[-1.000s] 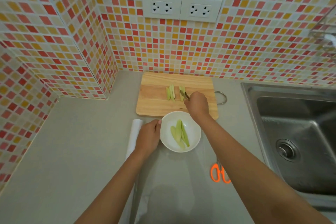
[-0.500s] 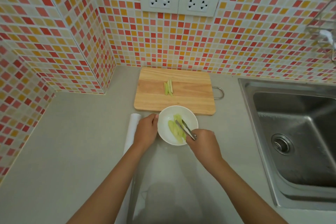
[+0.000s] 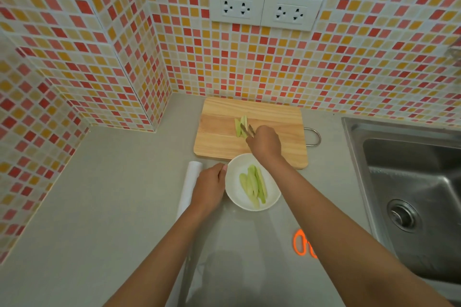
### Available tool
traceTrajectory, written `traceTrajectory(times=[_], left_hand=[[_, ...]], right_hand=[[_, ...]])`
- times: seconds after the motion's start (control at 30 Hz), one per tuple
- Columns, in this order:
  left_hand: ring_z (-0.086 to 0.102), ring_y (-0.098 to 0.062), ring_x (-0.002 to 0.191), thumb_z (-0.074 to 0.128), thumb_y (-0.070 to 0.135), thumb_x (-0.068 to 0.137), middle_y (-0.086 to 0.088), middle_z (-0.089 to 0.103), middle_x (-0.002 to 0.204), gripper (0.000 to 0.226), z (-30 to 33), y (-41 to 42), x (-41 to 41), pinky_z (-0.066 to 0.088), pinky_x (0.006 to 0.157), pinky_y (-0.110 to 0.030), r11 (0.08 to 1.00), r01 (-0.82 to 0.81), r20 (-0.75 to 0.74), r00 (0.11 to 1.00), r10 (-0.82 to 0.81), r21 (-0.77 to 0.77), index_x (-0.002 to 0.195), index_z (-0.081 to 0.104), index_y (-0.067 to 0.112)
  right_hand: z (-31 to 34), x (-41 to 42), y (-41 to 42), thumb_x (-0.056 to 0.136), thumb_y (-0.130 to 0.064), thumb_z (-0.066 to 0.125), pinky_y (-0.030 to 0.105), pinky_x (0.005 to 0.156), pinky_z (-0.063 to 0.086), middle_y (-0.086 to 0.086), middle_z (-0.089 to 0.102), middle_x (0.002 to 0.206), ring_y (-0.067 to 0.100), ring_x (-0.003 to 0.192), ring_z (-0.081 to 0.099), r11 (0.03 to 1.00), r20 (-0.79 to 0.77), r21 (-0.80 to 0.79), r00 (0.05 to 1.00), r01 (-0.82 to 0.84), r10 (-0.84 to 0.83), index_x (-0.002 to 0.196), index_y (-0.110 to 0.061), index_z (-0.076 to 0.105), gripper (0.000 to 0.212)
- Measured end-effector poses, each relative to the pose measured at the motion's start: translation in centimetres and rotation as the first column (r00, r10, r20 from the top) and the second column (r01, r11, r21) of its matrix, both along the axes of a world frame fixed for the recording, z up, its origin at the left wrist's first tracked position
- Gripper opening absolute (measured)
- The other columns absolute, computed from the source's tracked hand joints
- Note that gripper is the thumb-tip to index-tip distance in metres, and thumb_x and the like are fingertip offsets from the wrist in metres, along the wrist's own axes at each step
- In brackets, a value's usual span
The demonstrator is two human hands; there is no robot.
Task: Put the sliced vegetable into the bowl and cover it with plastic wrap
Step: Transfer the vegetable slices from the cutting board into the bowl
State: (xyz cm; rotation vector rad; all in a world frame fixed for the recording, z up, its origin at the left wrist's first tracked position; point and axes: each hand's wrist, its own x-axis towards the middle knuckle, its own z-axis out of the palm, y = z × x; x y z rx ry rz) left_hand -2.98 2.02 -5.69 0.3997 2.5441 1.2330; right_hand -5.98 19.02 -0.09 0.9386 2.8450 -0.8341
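A white bowl (image 3: 239, 200) on the grey counter holds several pale green vegetable slices (image 3: 253, 185). My left hand (image 3: 209, 185) rests against the bowl's left rim. Behind the bowl lies a wooden cutting board (image 3: 217, 137) with a few slices (image 3: 238, 124) still on it. My right hand (image 3: 264, 143) is over the board, gripping metal tongs (image 3: 248, 130) whose tips are at those slices. A roll of plastic wrap (image 3: 188, 188) lies left of the bowl, partly under my left arm, with a clear sheet spread toward me.
Orange-handled scissors (image 3: 300, 244) lie on the counter to the right, partly hidden by my right arm. A steel sink (image 3: 411, 197) fills the right side. Tiled walls close off the back and left, with two sockets (image 3: 264, 9) above the board.
My right hand has gone from the bowl, where the tongs set slices down, back up to the board. More slices lie in the bowl than a second ago. My left hand stayed put.
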Motion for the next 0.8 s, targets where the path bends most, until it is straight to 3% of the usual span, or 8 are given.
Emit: traceTrajectory(times=[0.13,0.33,0.5,0.67,0.8], left_hand=[[0.051,-0.007,0.059,0.038,0.030,0.101,0.008,0.058,0.063,0.035,0.0,0.0,0.0,0.037,0.055,-0.024,1.000,0.007,-0.004,1.000,-0.007,-0.002,0.075,0.056,0.015],[0.050,-0.005,0.058,0.038,0.029,0.101,0.010,0.056,0.061,0.034,0.1,0.0,0.1,0.033,0.053,-0.020,1.000,0.003,-0.005,1.000,-0.003,0.002,0.071,0.052,0.022],[0.050,-0.007,0.058,0.037,0.029,0.101,0.009,0.056,0.062,0.034,0.1,0.1,0.0,0.035,0.053,-0.024,1.000,0.004,-0.014,1.000,-0.005,-0.022,0.075,0.055,0.017],[0.052,-0.009,0.060,0.037,0.030,0.101,0.009,0.057,0.063,0.034,0.1,0.1,-0.1,0.037,0.055,-0.025,1.000,0.002,-0.002,1.000,-0.002,-0.014,0.075,0.056,0.017],[0.053,-0.012,0.063,0.037,0.030,0.101,0.007,0.059,0.066,0.034,0.1,0.2,-0.1,0.039,0.057,-0.027,1.000,-0.010,0.017,1.000,0.010,-0.004,0.077,0.057,0.017]], right_hand=[[-0.5,-0.8,0.0,0.084,-0.006,0.054,0.026,0.046,0.029,0.002,0.047,0.061,0.027,0.064,0.052,0.999,0.027,0.044,1.000,-0.018,0.017,0.071,-0.007,0.057,0.013],[-1.0,-0.7,0.3,0.083,0.002,0.049,0.027,0.049,0.030,0.001,0.038,0.056,0.028,0.063,0.048,0.992,0.055,0.106,0.997,-0.062,0.056,0.055,-0.010,0.038,0.032],[0.3,0.4,0.7,0.084,0.002,0.050,0.027,0.043,0.022,0.002,0.039,0.054,0.026,0.063,0.048,1.000,-0.004,0.009,1.000,-0.022,0.022,0.051,-0.012,0.036,0.038],[3.5,6.7,-0.1,0.083,-0.005,0.056,0.022,0.041,0.014,-0.004,0.025,0.043,0.010,0.042,0.023,0.997,-0.225,-0.068,0.974,-0.034,0.018,0.043,-0.018,0.029,0.049],[3.1,13.6,-1.6,0.082,-0.010,0.060,0.025,0.043,0.016,-0.003,0.022,0.042,0.010,0.042,0.022,0.994,-0.159,-0.082,0.985,-0.073,0.060,0.043,-0.021,0.028,0.052]])
